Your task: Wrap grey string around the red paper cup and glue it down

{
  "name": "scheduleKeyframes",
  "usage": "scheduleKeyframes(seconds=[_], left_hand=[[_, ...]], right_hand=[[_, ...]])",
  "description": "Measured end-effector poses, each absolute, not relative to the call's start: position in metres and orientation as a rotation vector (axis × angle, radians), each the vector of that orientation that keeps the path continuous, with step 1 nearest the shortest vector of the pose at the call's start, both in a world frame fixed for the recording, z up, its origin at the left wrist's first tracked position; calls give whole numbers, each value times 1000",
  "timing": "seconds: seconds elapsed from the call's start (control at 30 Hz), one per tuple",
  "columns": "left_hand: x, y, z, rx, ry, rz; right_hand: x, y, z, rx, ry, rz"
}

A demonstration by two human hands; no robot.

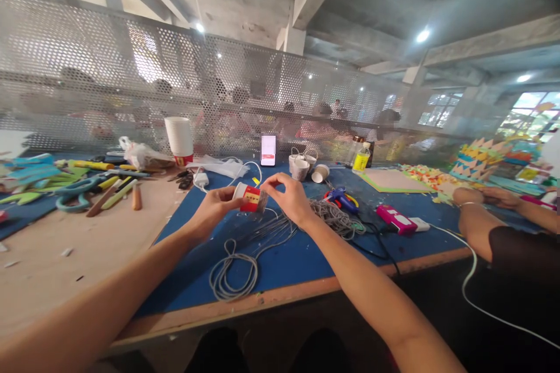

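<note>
A red and white paper cup [251, 199] lies tilted on its side between my hands, above the blue table mat. My left hand [219, 205] grips the cup near its open rim, thumb on the outside. At the cup's base end, my right hand [286, 195] has thumb and index finger pinched together; grey cord covers that end of the cup. A tangle of grey cord [335, 218] lies under and beside my right wrist. Nearer the table edge is a loose coil of the cord [234, 271]. Behind the cord sits a blue and red glue gun [343, 199].
Cord-wrapped cups [300, 168] and an upright phone [268, 150] stand at the back. A stack of paper cups [178, 139], scissors [79, 192] and craft tools are left. A magenta box [396, 219] lies right, near another person's arm [475, 224]. A perforated metal screen [236, 87] rises behind.
</note>
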State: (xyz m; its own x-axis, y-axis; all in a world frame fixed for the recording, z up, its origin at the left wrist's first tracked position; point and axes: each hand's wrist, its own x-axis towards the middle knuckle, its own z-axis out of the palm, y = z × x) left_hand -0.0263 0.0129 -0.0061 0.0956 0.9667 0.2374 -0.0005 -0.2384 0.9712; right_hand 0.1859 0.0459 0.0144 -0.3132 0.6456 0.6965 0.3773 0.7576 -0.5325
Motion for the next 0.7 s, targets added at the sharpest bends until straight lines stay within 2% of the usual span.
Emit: scheduleKeyframes(seconds=[0.7], left_hand=[[-27, 11, -6, 1494, 979, 1212]], right_hand=[[190, 56, 4, -875, -1853, 389]])
